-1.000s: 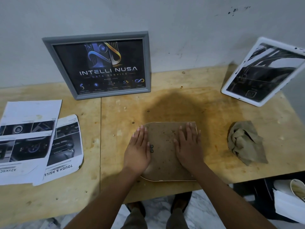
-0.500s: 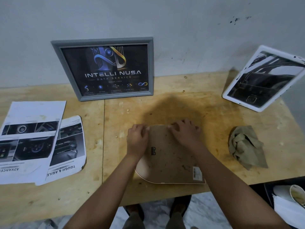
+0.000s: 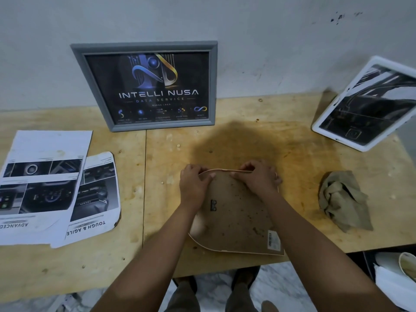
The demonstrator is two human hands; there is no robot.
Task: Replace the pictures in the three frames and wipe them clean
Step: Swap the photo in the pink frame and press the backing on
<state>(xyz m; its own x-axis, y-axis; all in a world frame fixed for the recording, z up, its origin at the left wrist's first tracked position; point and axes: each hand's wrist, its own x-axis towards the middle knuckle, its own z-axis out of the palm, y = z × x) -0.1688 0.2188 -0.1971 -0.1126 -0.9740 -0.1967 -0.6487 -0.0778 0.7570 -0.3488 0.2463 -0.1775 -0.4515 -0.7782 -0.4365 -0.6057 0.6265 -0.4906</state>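
A third frame (image 3: 234, 217) lies face down at the table's front edge, its brown backing board up. My left hand (image 3: 193, 185) and my right hand (image 3: 256, 176) both grip its far edge, which is lifted off the table. A grey frame (image 3: 146, 86) with a dark "Intelli Nusa" print leans on the wall at the back. A white frame (image 3: 364, 104) with a dark car picture leans at the right. Two printed pictures (image 3: 45, 185) lie overlapping on the left. A crumpled tan cloth (image 3: 342, 199) sits to the right of my hands.
The wooden table (image 3: 225, 136) has a seam left of my hands and a stained top. Below the right front corner a paper cup (image 3: 407, 264) and white paper sit on something dark. My feet show under the front edge.
My hands went from lying flat on the backing board to curling round the frame's far edge. That edge has risen off the table.
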